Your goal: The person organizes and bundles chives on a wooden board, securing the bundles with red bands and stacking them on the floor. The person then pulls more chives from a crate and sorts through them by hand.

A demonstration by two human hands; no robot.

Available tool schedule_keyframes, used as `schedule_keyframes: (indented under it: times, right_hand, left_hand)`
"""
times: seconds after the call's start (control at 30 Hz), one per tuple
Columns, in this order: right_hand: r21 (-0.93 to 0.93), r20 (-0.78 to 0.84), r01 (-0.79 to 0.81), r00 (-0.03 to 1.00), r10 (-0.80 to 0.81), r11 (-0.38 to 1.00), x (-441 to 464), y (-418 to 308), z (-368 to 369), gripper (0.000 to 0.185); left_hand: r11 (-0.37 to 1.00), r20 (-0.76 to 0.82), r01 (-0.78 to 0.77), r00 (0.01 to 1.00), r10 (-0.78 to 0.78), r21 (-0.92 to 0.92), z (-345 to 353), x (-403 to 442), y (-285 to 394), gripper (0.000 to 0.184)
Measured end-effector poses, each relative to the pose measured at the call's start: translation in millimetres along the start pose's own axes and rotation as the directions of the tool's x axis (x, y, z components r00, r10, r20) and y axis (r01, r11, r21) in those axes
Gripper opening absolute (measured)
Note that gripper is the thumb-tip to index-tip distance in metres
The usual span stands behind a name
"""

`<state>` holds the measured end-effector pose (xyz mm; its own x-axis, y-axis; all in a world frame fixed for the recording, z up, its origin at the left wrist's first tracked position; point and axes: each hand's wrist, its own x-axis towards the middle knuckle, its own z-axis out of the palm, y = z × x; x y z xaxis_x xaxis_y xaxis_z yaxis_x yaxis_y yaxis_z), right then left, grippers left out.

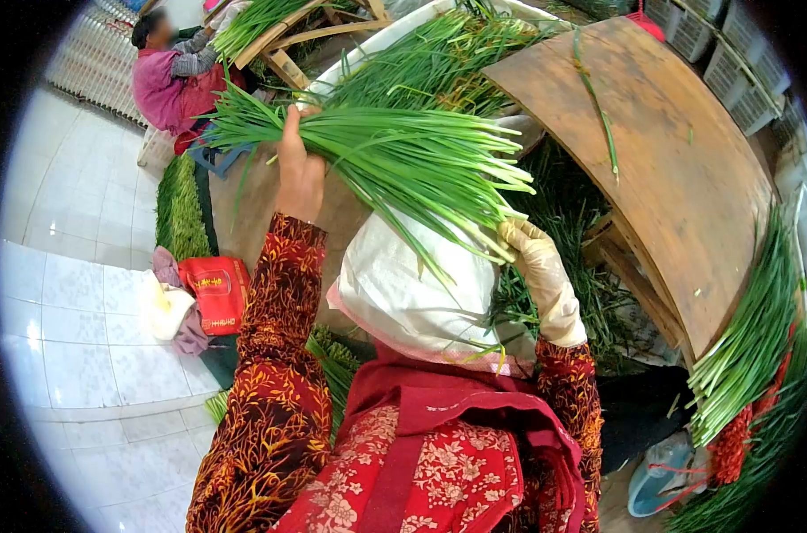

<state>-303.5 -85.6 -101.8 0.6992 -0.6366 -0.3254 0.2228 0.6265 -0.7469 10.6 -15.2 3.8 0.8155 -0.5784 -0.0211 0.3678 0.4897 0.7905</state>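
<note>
My left hand (pixel 299 178), bare, is wrapped round the leafy part of a bunch of garlic chives (pixel 403 151) held out over my lap. The leaves fan to the left and the pale stem ends spread to the right. My right hand (pixel 541 271), in a thin whitish glove, pinches a few stem ends at the bunch's lower right. Below the bunch, a white woven sack cloth (pixel 412 275) covers my knees, above a red flowered apron (pixel 430 471). Some fingertips of the left hand are hidden behind the leaves.
A wooden board (pixel 634 169) stands at the right, with loose leaves on it. Behind lies a heap of chives (pixel 430 67) in a white-rimmed container. Chive bundles (pixel 745 329) rest at the right edge. A co-worker (pixel 168 84) sits at upper left; a red bag (pixel 217 293) lies below.
</note>
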Motion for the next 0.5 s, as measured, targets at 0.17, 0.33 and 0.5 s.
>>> schedule_keyframes:
  times: [0.17, 0.33, 0.5]
  right_hand:
    - [0.093, 0.004, 0.04, 0.999, -0.041, 0.995, -1, 1, 2, 0.023]
    - [0.036, -0.043, 0.04, 0.998, -0.038, 0.999, -6, -6, 9, 0.025]
    - [-0.37, -0.063, -0.044, 0.998, 0.022, 0.928, -24, -4, -20, 0.025]
  left_hand:
    - [0.996, -0.029, -0.031, 0.999, 0.033, 0.079, 1, -1, 0, 0.018]
    - [1.0, 0.041, 0.023, 0.999, -0.023, 0.001, 2, 5, 4, 0.022]
    - [0.998, 0.133, -0.059, 0.99, 0.057, 0.007, 27, -5, 10, 0.019]
